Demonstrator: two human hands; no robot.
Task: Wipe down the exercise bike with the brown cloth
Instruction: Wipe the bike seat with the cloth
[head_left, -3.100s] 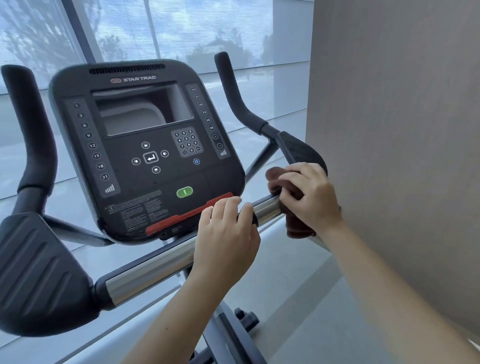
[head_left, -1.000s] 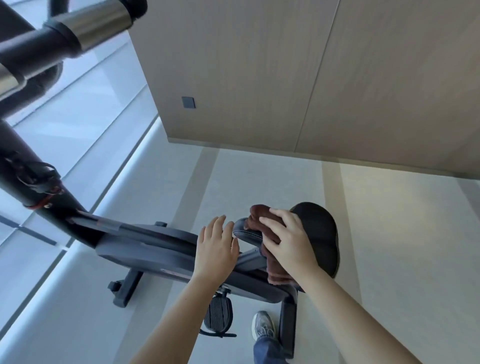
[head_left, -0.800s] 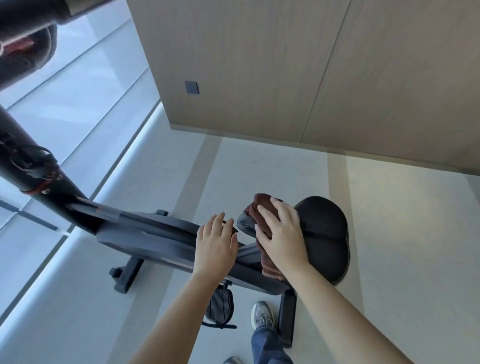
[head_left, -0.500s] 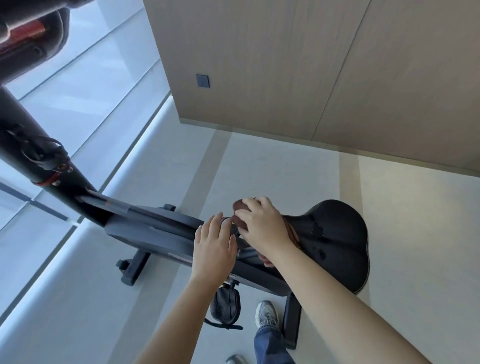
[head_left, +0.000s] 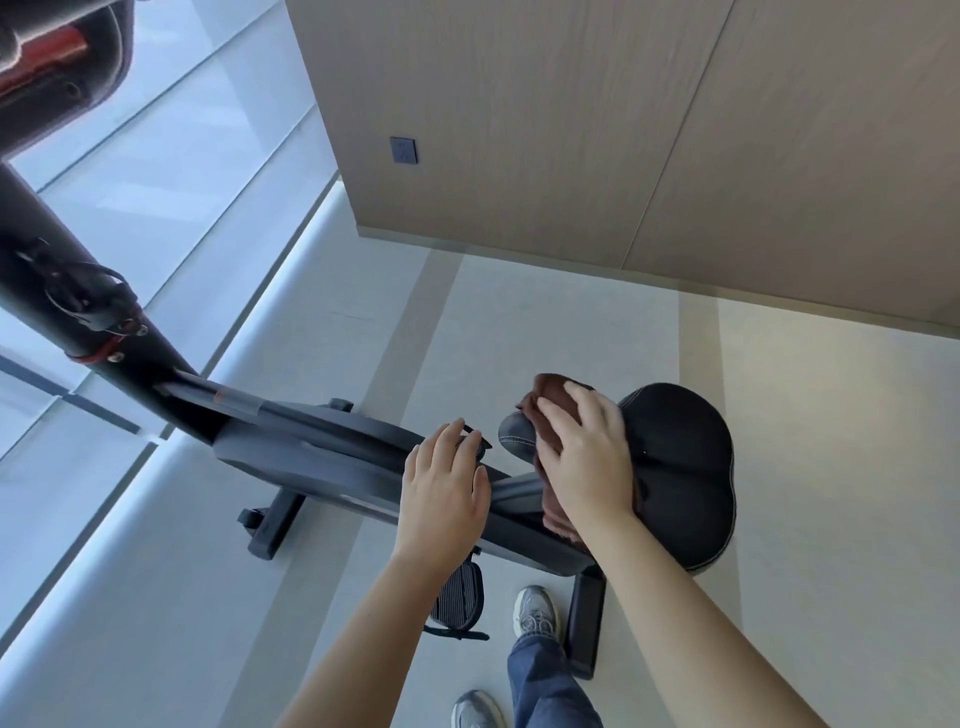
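Observation:
The exercise bike's dark frame (head_left: 322, 457) runs from the left mast down to a black saddle (head_left: 680, 467) at centre right. The brown cloth (head_left: 550, 400) lies over the saddle's narrow front end. My right hand (head_left: 587, 457) presses flat on the cloth, fingers spread across it. My left hand (head_left: 447, 488) hovers just left of the saddle nose over the frame, fingers loosely extended, holding nothing. A black pedal (head_left: 457, 597) hangs below the frame.
A beige wood-panelled wall (head_left: 571, 130) with a grey socket (head_left: 403, 150) stands behind the bike. Glass window panels (head_left: 156, 171) line the left. The console's underside (head_left: 52, 67) shows at top left. My jeans leg and grey sneakers (head_left: 535, 618) stand beside the rear stabiliser.
Three seconds ago both hands were at the handlebar by the console. Since then the view dropped to the saddle; in the last half second my right hand slid the cloth toward the saddle's nose.

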